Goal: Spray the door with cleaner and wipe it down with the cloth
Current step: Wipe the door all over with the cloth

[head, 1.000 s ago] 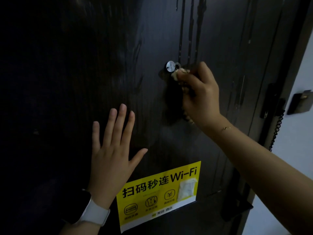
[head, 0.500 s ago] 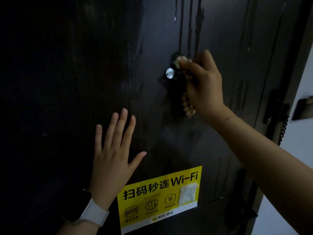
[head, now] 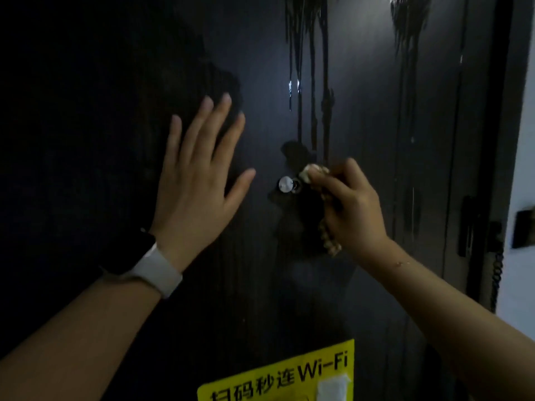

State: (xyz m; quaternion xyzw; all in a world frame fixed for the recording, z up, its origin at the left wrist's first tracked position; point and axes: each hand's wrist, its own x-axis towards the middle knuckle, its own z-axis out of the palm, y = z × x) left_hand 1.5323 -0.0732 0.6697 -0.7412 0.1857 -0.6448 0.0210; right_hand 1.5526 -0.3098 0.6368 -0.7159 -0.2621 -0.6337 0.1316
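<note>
The dark door (head: 362, 82) fills the view, with wet streaks of cleaner running down from the top toward the silver peephole (head: 286, 184). My right hand (head: 351, 206) grips a bunched beige cloth (head: 314, 171) and holds it against the door just right of the peephole; a tail of the cloth hangs below my palm. My left hand (head: 199, 180) presses flat on the door left of the peephole, fingers spread, a white watch band on the wrist. No spray bottle is in view.
A yellow Wi-Fi sticker (head: 278, 377) sits low on the door. At the right edge are the dark lock hardware (head: 467, 227), a coiled cord (head: 496, 273) and the white wall (head: 521, 169) with a small dark plate.
The view has tilted upward, so the peephole and sticker sit lower in frame. My right hand with the cloth has come down from above the peephole to its right side. My left hand stays flat.
</note>
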